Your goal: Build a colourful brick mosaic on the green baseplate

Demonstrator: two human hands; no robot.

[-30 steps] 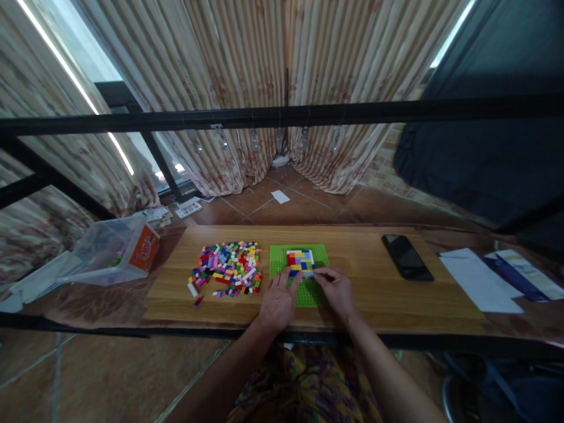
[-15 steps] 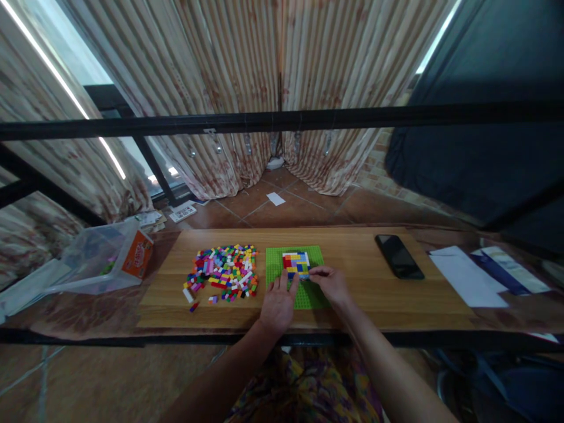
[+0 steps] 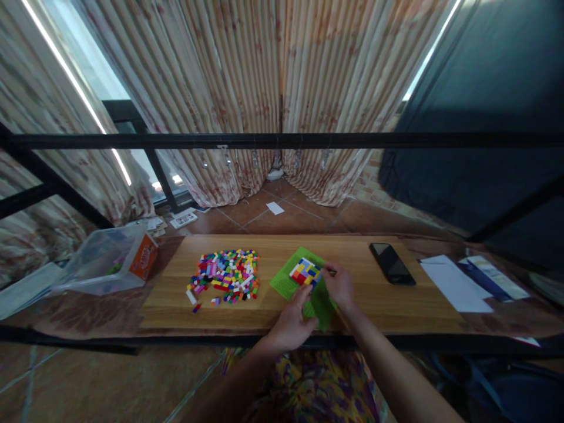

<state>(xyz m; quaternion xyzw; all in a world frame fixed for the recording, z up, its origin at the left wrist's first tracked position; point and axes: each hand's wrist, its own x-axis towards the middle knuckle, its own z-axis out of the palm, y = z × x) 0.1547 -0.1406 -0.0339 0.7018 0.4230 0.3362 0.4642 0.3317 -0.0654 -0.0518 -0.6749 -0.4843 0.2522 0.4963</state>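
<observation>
A green studded baseplate [image 3: 284,282] lies turned at an angle on the wooden board. On it is a flat, roughly square patch of toy bricks [image 3: 305,271] in white, red, yellow and blue. My left hand [image 3: 293,323] reaches over the plate's front left side, its fingers stretched to the near edge of the patch and its thumb apart. At the plate's right side, my right hand [image 3: 339,285] is closed in a pinch; what sits between its fingertips is too small to make out. Left of the plate spreads a pile of loose toy bricks [image 3: 227,273] in many colours.
A black phone [image 3: 392,264] lies on the right of the wooden board [image 3: 352,247]. White papers [image 3: 456,285] rest beyond the board's right end. On the left stands a clear plastic box [image 3: 103,261] with an orange label. A dark rail [image 3: 282,141] crosses behind.
The baseplate and its brick patch have turned clockwise, from square-on to a diagonal. Both hands have shifted a little to the right with it. The camera view has tilted slightly upward.
</observation>
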